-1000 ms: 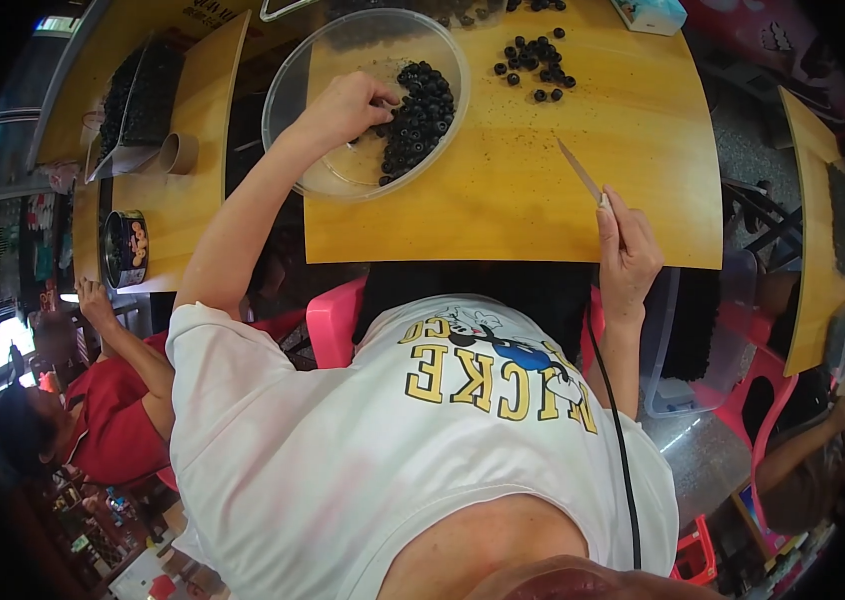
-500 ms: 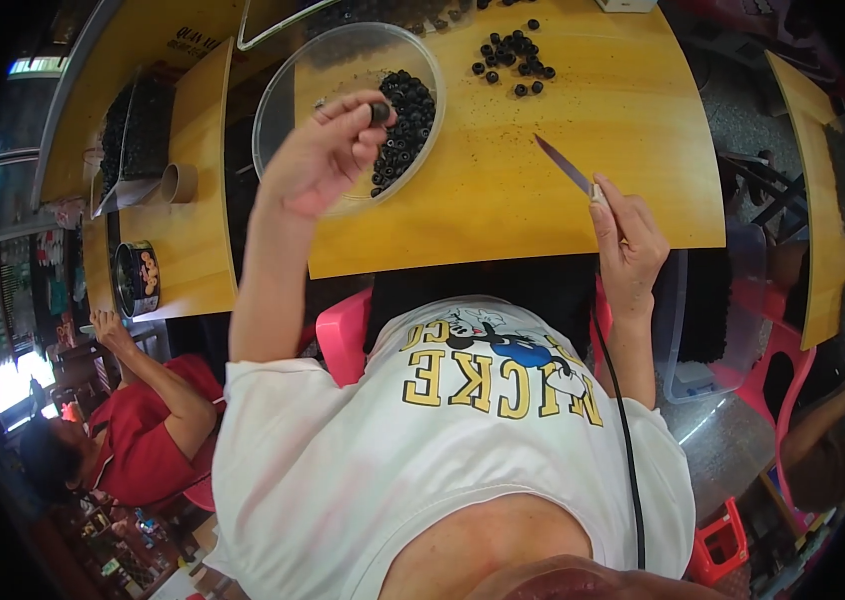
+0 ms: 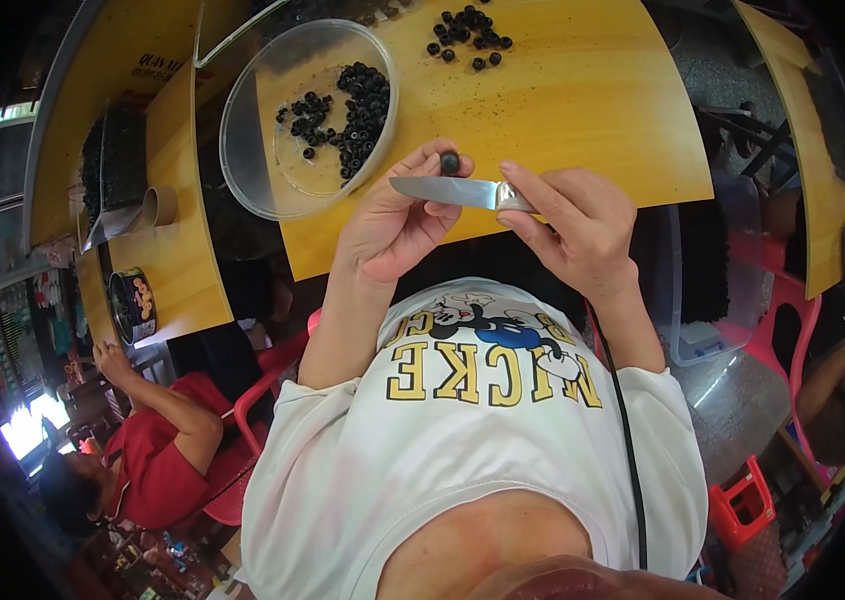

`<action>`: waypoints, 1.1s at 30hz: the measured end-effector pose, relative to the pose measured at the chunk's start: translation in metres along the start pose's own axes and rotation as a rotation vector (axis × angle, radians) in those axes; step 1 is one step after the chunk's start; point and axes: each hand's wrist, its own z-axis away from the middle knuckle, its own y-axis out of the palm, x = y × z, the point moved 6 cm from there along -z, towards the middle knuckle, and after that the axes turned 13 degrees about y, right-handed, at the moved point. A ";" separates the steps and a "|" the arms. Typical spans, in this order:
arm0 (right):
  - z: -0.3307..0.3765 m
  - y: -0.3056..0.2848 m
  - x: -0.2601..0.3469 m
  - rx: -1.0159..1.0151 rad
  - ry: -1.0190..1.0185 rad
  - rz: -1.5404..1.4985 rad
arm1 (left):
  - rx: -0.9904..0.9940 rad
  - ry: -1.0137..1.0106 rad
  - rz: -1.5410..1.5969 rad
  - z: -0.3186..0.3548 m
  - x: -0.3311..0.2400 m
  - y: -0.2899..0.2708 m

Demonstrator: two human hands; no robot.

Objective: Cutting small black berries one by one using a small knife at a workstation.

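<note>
My left hand (image 3: pixel 391 225) is raised near the table's front edge and pinches a small round black part (image 3: pixel 450 161) between thumb and fingertips. In my right hand (image 3: pixel 583 222) is a knife (image 3: pixel 448 191), gripped by its pale handle. Its silver blade points left and lies across the front of my left fingers, just below the black part; whether it touches the part I cannot tell. Beyond my left hand stands a clear round plastic basin (image 3: pixel 226 150) with many black ring-shaped parts (image 3: pixel 366 112) in it. A loose group of similar parts (image 3: pixel 481 40) lies on the table at the far side.
Dark crumbs dot the yellow tabletop (image 3: pixel 563 120). A clear bin of black pieces (image 3: pixel 698 270) stands at my right, near a red stool (image 3: pixel 743 505). At left, another table holds a brown ring (image 3: pixel 160 205) and a round tin (image 3: pixel 133 305); a person in red (image 3: pixel 168 450) sits there.
My left hand has come back from over the basin, still pinching a black part. My right hand has brought the knife left, and the blade now meets the left hand's fingers.
</note>
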 end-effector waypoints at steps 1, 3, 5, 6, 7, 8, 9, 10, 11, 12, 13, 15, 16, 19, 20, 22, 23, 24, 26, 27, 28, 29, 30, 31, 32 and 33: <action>0.001 0.000 0.000 -0.008 -0.002 0.005 | 0.014 -0.002 -0.001 0.001 0.001 0.000; 0.002 -0.001 -0.001 -0.015 -0.003 0.011 | 0.027 -0.006 -0.001 0.002 0.002 0.000; 0.003 0.000 -0.002 -0.018 -0.007 0.017 | 0.012 0.001 -0.007 0.003 0.003 -0.002; 0.003 0.000 -0.002 -0.018 -0.006 0.018 | 0.011 0.000 -0.007 0.003 0.003 -0.003; 0.003 -0.001 -0.003 -0.026 -0.006 0.016 | 0.006 0.008 -0.014 0.003 0.003 -0.004; 0.003 -0.001 -0.003 -0.033 -0.006 0.015 | 0.000 0.016 -0.021 0.003 0.003 -0.005; 0.004 0.000 -0.004 -0.032 -0.005 0.015 | 0.000 0.015 -0.021 0.003 0.003 -0.005; 0.004 0.000 -0.004 -0.036 -0.005 0.019 | 0.004 0.015 -0.024 0.003 0.002 -0.006; 0.004 0.001 -0.005 -0.039 -0.004 0.022 | 0.008 0.016 -0.028 0.003 0.002 -0.007; 0.004 0.001 -0.005 -0.038 -0.004 0.023 | 0.007 0.016 -0.026 0.002 0.002 -0.008; 0.004 0.001 -0.005 -0.031 0.000 0.016 | 0.032 0.012 -0.024 0.002 0.002 -0.007; 0.004 0.001 -0.006 -0.022 0.004 0.009 | 0.056 0.008 -0.020 0.002 0.001 -0.007; 0.006 0.002 -0.006 -0.009 0.003 -0.015 | 0.090 0.020 -0.054 0.002 0.000 -0.006; 0.008 0.004 -0.019 0.012 0.041 0.114 | 0.122 0.022 -0.088 0.005 -0.002 -0.009; 0.008 0.005 -0.031 0.015 0.079 0.269 | 0.124 0.009 -0.092 0.005 -0.002 -0.010; 0.013 -0.004 -0.066 -0.082 0.248 0.148 | 0.116 0.014 -0.098 0.008 -0.002 -0.008; 0.016 -0.010 -0.073 -0.152 0.291 0.039 | 0.107 0.019 -0.105 0.009 -0.002 -0.007; 0.017 -0.010 -0.073 -0.148 0.288 0.039 | 0.107 0.023 -0.101 0.007 -0.002 -0.007; 0.018 -0.007 -0.077 -0.127 0.456 -0.128 | 0.025 0.024 -0.090 0.002 -0.003 -0.012; 0.018 -0.002 -0.076 -0.125 0.452 -0.131 | 0.025 0.030 -0.090 0.004 -0.004 -0.012; 0.019 0.007 -0.083 -0.062 0.568 -0.231 | 0.025 0.016 -0.116 0.005 -0.003 -0.011; 0.022 0.017 -0.089 0.004 0.682 -0.332 | 0.025 0.004 -0.142 0.007 -0.003 -0.010; 0.024 0.023 -0.089 0.036 0.750 -0.460 | 0.029 0.011 -0.141 0.009 -0.004 -0.008; 0.024 0.027 -0.089 0.040 0.741 -0.463 | 0.033 -0.030 -0.175 0.011 -0.003 -0.008; 0.027 0.040 -0.091 0.130 0.831 -0.628 | 0.037 -0.070 -0.209 0.015 -0.002 -0.008; 0.028 0.052 -0.090 0.225 0.918 -0.792 | 0.040 -0.057 -0.210 0.018 -0.005 -0.009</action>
